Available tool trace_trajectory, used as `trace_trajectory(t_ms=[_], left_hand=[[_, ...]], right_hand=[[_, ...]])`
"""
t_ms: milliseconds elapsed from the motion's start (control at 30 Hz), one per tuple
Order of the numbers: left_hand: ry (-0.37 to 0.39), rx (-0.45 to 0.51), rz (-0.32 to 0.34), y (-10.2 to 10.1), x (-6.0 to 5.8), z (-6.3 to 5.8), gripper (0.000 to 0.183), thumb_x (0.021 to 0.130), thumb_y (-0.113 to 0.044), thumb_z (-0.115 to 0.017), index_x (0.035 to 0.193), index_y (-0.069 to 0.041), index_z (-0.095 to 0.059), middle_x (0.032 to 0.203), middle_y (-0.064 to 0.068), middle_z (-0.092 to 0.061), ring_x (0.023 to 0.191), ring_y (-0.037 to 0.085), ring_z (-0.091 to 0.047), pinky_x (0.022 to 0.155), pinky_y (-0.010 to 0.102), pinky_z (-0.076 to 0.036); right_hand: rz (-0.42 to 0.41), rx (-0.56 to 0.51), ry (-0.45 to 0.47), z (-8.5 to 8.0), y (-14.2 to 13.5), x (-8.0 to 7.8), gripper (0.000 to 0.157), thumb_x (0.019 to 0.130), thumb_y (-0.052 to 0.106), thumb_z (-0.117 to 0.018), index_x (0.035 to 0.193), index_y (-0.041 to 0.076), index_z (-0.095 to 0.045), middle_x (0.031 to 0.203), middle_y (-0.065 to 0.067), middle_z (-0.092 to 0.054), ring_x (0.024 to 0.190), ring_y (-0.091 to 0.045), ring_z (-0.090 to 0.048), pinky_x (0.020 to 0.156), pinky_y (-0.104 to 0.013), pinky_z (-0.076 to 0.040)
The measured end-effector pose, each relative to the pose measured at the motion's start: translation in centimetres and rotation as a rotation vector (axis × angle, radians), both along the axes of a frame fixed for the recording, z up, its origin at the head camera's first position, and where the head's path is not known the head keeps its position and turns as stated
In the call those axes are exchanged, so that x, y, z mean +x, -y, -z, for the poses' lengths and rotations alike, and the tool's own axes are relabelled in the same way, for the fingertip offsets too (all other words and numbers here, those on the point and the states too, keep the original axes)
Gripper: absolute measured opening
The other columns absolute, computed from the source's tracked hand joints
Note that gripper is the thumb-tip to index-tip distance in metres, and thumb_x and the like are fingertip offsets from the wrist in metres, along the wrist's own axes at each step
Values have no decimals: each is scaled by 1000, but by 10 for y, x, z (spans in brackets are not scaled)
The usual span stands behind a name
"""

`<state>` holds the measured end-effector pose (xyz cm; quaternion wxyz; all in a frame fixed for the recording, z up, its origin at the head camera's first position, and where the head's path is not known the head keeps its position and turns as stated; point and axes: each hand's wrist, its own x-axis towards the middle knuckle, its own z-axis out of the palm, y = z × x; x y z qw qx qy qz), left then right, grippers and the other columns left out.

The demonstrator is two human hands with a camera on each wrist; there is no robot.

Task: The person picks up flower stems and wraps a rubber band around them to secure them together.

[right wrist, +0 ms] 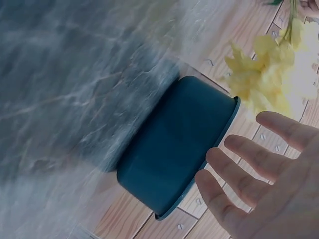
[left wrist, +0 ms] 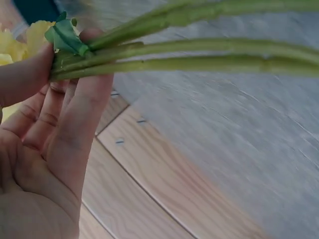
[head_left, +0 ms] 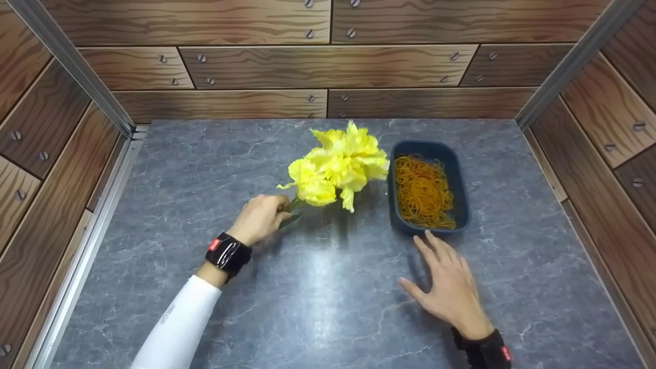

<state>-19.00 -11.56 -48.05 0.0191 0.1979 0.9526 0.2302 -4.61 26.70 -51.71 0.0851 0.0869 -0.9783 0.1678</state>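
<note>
My left hand (head_left: 260, 218) pinches the green stems (left wrist: 199, 56) of a bunch of yellow artificial flowers (head_left: 338, 166) between thumb and fingers. The stems run out past the hand in the left wrist view, with a small green leaf (left wrist: 69, 39) at the grip. Above the table, the blooms point up and to the right, their edge close beside a dark blue tub (head_left: 463, 192). Orange-yellow rubber bands (head_left: 423, 195) lie heaped inside that tub. With fingers spread and holding nothing, my right hand (head_left: 453, 289) has its fingertips right at the tub's near edge.
The grey marbled tabletop (head_left: 179, 169) stretches around both hands. Wood-patterned panels (head_left: 328, 66) rise at the back and both sides, with metal rails (head_left: 82, 66) at the corners. A black band (head_left: 229, 255) wraps the left wrist.
</note>
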Motion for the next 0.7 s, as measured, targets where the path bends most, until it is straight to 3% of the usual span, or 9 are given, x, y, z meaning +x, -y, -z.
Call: trace_trajectory(t_ms=[200, 433, 567, 700], left_hand=[[84, 197, -64, -7, 3, -10, 13, 89, -24, -72, 92, -12, -69, 86, 2, -73, 76, 17, -69, 71, 33, -61], [153, 519, -163, -13, 8, -20, 19, 89, -24, -71, 97, -7, -68, 89, 7, -69, 82, 20, -67, 75, 32, -60], [236, 710, -215, -16, 11, -24, 19, 91, -23, -69, 100, -6, -64, 94, 9, -66, 83, 19, -68, 65, 30, -63], [207, 851, -267, -19, 15, -27, 20, 91, -18, -69, 102, -2, -62, 93, 12, -66, 77, 18, -69, 57, 32, -63]], right_hand=[[-39, -10, -16, -3, 10, -4, 86, 79, 64, -69, 149, 25, -38, 156, -9, -37, 136, -35, -40, 106, -61, -39], [-120, -50, -54, -4, 29, -10, 83, 77, 57, -74, 146, 22, -43, 152, -7, -44, 134, -29, -46, 109, -56, -41], [-176, -81, -58, -5, 45, -13, 80, 77, 53, -76, 143, 19, -47, 147, -7, -49, 131, -27, -50, 109, -55, -42], [-221, -146, -64, -7, 63, -20, 75, 78, 48, -77, 141, 18, -49, 144, -5, -53, 128, -25, -53, 109, -55, -44]])
